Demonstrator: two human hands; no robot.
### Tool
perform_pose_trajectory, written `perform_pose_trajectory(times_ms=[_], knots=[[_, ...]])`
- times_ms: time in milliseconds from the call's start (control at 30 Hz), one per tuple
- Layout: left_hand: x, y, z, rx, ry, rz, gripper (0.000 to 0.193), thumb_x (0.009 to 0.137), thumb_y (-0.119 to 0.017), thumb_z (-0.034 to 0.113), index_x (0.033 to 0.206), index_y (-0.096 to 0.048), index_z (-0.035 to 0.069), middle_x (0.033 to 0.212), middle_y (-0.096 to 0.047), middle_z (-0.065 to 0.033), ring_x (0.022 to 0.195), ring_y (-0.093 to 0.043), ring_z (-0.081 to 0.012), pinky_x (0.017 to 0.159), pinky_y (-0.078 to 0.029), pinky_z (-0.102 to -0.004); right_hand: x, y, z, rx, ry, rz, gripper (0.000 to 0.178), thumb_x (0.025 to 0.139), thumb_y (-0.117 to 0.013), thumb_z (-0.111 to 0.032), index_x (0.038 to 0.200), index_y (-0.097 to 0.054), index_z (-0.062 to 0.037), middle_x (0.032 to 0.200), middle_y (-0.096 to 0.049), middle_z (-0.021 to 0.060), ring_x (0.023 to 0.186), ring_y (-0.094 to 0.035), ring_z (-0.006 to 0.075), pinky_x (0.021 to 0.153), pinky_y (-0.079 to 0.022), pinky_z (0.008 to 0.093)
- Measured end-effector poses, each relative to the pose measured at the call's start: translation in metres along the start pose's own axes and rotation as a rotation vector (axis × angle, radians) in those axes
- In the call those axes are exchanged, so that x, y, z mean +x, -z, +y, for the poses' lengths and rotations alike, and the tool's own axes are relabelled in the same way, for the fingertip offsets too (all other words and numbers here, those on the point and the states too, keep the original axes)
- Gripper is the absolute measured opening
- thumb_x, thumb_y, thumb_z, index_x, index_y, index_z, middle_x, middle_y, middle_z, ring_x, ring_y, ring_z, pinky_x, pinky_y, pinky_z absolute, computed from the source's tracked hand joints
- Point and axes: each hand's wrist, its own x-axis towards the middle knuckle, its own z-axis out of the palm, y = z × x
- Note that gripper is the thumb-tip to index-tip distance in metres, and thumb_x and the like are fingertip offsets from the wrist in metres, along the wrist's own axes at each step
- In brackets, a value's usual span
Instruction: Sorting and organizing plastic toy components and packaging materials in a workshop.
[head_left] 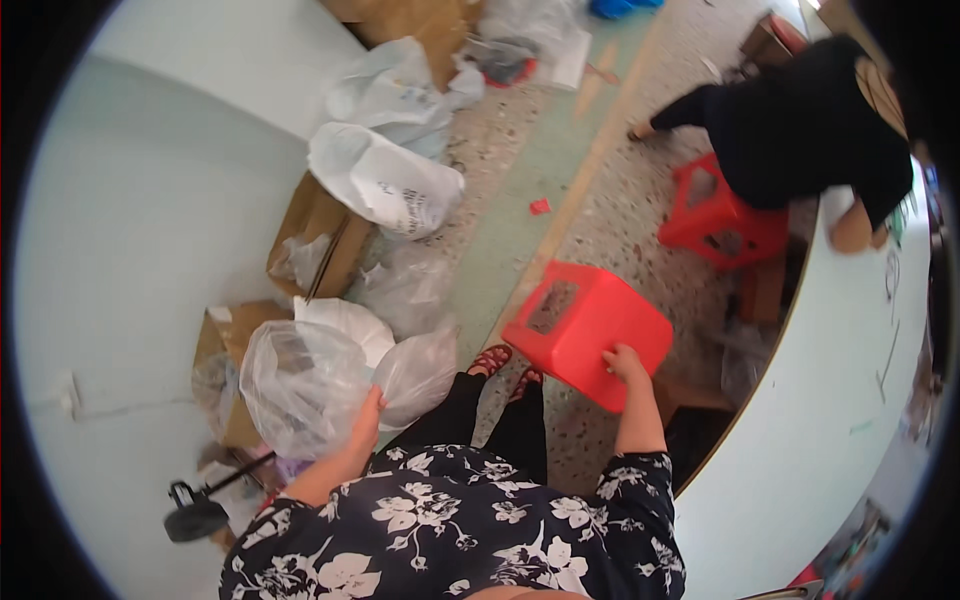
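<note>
My left hand [368, 415] is closed on a large clear plastic bag [305, 385], which puffs out on both sides of my fingers beside my leg. With my right hand [626, 364] I grip a red plastic stool [575, 335] at its seat, the fingertips hidden from view. The stool is tilted, its legs and side opening turned away to the left, in front of my feet. Whether its legs touch the floor I cannot tell.
Cardboard boxes [335, 235] and a white sack [385, 180] line the left wall. At the right runs a long pale table [800, 430]. Beyond, a person in dark clothes [800, 125] sits on another red stool [715, 225]. A red scrap [540, 207] lies on the speckled floor.
</note>
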Motion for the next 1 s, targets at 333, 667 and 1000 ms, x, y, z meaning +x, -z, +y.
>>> perform_pose_trajectory(times_ms=[333, 667, 1000], knots=[[0.002, -0.038, 0.071, -0.201, 0.039, -0.098, 0.020, 0.077, -0.063, 0.030, 0.069, -0.057, 0.013, 0.093, -0.058, -0.0012, 0.100, -0.045, -0.0158, 0.097, -0.022, -0.0296, 0.065, 0.021, 0.186, -0.236, -0.323, 0.081, 0.028, 0.080, -0.062, -0.024, 0.085, -0.061, 0.0032, 0.071, -0.061, 0.0144, 0.055, -0.058, 0.0251, 0.042, -0.044, 0.0400], [0.084, -0.090, 0.139, -0.336, 0.143, -0.024, 0.025, 0.075, -0.064, 0.030, 0.087, -0.065, 0.008, 0.123, -0.052, -0.0064, 0.122, -0.036, -0.0182, 0.105, -0.017, -0.0334, 0.023, 0.044, 0.022, -0.893, 0.165, -0.023, 0.030, 0.083, -0.049, -0.021, 0.077, -0.063, 0.0040, 0.061, -0.061, 0.0193, 0.053, -0.061, 0.0300, 0.049, -0.048, 0.0400], [0.105, -0.072, 0.211, -0.590, 0.164, 0.183, 0.028, 0.086, -0.058, 0.037, 0.075, -0.060, 0.010, 0.104, -0.059, -0.0047, 0.106, -0.045, -0.0166, 0.098, -0.024, -0.0319, 0.120, 0.031, -0.286, -0.088, -0.119, -0.126, 0.027, 0.088, -0.056, -0.029, 0.084, -0.064, -0.0032, 0.053, -0.047, 0.0000, 0.041, -0.046, 0.0113, 0.036, -0.036, 0.0282]])
